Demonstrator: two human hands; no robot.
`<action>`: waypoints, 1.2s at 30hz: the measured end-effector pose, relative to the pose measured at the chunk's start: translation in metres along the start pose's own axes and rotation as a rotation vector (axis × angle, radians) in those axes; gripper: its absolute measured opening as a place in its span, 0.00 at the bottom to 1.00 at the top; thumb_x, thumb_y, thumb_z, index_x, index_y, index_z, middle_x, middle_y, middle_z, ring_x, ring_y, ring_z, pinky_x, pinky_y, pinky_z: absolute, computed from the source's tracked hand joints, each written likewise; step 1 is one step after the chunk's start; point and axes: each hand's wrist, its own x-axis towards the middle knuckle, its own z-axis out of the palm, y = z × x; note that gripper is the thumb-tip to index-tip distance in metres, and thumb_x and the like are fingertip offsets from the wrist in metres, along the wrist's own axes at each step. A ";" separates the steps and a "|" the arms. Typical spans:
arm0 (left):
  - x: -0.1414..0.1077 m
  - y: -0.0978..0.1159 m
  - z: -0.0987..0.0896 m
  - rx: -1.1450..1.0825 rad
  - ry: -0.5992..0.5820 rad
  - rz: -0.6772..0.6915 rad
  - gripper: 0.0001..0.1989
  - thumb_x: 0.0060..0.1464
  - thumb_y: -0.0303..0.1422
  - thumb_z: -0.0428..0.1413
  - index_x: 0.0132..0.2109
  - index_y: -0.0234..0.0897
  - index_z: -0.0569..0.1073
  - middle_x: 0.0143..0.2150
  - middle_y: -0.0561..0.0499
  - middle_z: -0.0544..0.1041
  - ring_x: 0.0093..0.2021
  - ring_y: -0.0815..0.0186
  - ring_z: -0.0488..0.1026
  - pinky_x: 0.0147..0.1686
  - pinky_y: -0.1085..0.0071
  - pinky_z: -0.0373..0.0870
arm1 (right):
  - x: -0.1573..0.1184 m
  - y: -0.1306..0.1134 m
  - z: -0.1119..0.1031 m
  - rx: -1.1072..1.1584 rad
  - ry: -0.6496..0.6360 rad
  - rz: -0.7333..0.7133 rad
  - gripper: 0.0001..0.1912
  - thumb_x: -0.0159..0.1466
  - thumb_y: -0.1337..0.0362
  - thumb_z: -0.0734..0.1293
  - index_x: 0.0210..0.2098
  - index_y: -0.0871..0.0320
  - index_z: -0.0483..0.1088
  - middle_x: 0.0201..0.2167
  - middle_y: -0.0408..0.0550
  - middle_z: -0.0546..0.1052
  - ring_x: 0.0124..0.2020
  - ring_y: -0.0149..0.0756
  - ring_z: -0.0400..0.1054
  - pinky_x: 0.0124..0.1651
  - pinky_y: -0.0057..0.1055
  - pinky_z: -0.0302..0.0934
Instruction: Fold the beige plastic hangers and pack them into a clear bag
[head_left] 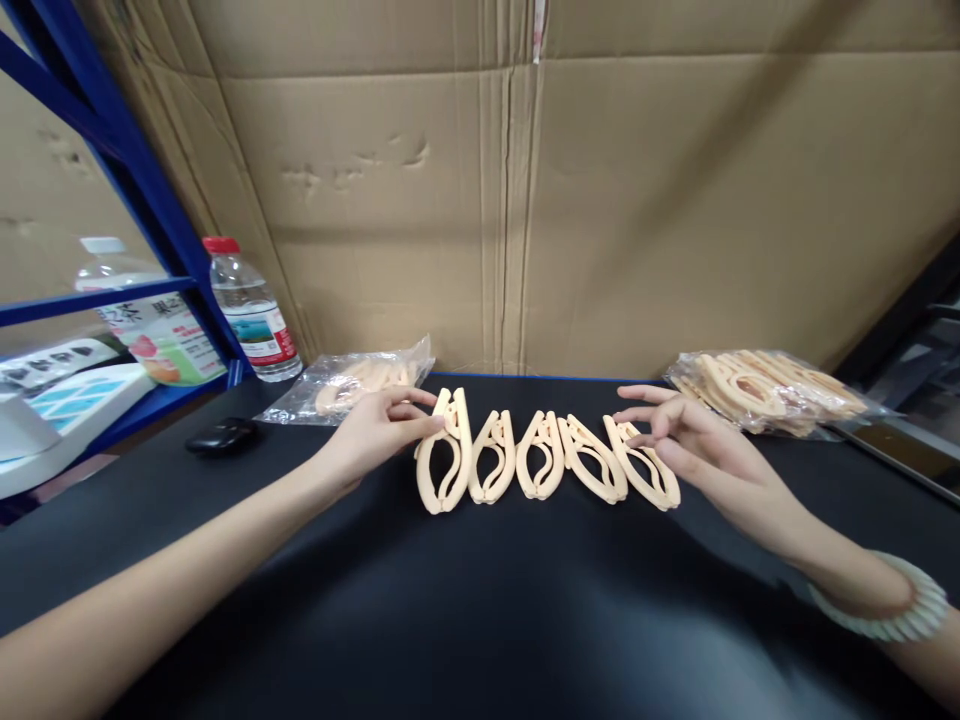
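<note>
Several cream folding hangers, folded up, form a row on the black table. My left hand (373, 430) pinches the leftmost folding hanger (466, 452) near its upper end. That hanger looks slightly raised and nearer to me than its neighbour. At the other end of the row, my right hand (709, 455) has its fingers spread beside the rightmost folding hanger (636, 476). Its fingertips overlap the top of this hanger in view; whether they touch it I cannot tell. The middle folding hanger (558, 462) lies between, with no hand on it.
A clear bag (296, 398) with cream pieces lies behind my left hand, and a fuller bag of hangers (765, 388) at the back right. A water bottle (255, 320), a black mouse (222, 437) and a blue shelf frame (142, 195) stand left. Cardboard (390, 260) walls the back.
</note>
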 end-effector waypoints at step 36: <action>-0.005 -0.012 0.072 1.009 -0.310 0.513 0.37 0.58 0.59 0.44 0.68 0.49 0.54 0.71 0.40 0.49 0.69 0.36 0.40 0.59 0.32 0.38 | 0.025 0.035 0.010 -0.940 -0.479 -0.015 0.40 0.67 0.38 0.52 0.70 0.55 0.45 0.70 0.58 0.43 0.70 0.55 0.32 0.65 0.62 0.36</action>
